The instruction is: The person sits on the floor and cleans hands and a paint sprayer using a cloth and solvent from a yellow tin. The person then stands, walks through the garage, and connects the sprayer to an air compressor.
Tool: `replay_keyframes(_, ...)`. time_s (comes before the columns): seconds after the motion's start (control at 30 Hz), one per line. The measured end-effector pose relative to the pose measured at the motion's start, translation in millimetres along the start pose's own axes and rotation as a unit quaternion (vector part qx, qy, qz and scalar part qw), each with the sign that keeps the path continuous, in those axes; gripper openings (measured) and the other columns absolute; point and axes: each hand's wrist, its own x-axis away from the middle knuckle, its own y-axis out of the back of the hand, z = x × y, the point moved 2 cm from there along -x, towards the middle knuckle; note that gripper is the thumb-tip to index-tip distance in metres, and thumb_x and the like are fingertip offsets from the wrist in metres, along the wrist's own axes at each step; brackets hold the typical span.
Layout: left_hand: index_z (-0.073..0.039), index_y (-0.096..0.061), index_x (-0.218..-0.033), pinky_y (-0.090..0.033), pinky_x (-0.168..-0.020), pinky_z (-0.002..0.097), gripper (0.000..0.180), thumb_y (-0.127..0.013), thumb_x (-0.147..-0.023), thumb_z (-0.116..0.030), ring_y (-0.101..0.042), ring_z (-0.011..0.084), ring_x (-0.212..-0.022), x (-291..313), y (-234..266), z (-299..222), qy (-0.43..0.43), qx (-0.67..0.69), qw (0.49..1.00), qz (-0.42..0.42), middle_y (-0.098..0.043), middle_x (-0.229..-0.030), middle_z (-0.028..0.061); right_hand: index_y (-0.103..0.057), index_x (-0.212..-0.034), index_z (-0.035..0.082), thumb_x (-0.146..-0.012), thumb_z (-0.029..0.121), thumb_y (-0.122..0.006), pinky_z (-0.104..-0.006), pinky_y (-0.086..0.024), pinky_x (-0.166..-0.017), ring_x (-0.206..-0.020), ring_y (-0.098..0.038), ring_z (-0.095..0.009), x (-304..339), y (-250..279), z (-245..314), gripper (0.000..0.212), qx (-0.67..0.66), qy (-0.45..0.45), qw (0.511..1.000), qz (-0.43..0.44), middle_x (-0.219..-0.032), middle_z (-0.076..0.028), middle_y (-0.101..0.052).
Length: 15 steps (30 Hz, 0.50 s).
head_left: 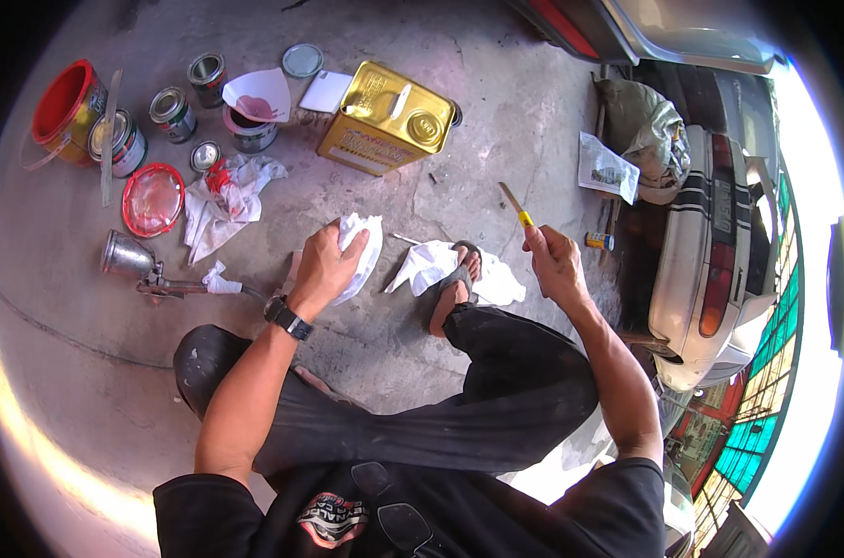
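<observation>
While clamping slim-bladed yellow-handled tool in fingers of right hand, above grey concrete floor, also grip crumpled white cloth in fingers of left hand. Note gold rectangular metal can beyond left hand.

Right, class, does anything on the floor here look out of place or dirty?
Yes: the crumpled white rag beside the red-rimmed lid looks soiled, with a bright red patch, perhaps paint, standing out on it. The spray gun, oddly, lies on the bare floor.
</observation>
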Motion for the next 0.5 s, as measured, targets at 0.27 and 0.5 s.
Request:
replay_keyframes(0.27, 0.007, -0.065, -0.100, -0.051, -0.074, 0.0422, 0.037, -0.063, -0.095, -0.030, -0.067, 0.0381, -0.083, -20.3, 7.0, -12.9, -0.059, 0.046, 0.993, -0.086, -0.069, -0.091, 0.0251, -0.061, -0.071, -0.003, -0.095, 0.028, -0.058, -0.0328, -0.045, -0.037, -0.037, -0.053, -0.015, -28.7, 26.4, -63.5, 0.039, -0.100, -0.085, 0.968, -0.215, -0.050, -0.004, -0.050)
replay_keyframes(0.5, -0.001, -0.062, -0.121, -0.049, -0.092, 0.0298, 0.032, -0.068, -0.096, -0.021, -0.061, 0.0122, -0.108, -9.8, 44.0, 11.2, 0.133, 0.483, 0.856, -0.129, -0.066, -0.117, 0.0047, -0.051, -0.110, -0.004, -0.095, 0.019, -0.052, -0.0389, -0.048, -0.040, -0.044, -0.060, -0.026, -44.6, -166.2, -273.9, 0.027, 0.026, -0.029, 0.981, -0.192, -0.070, -0.019, -0.059)
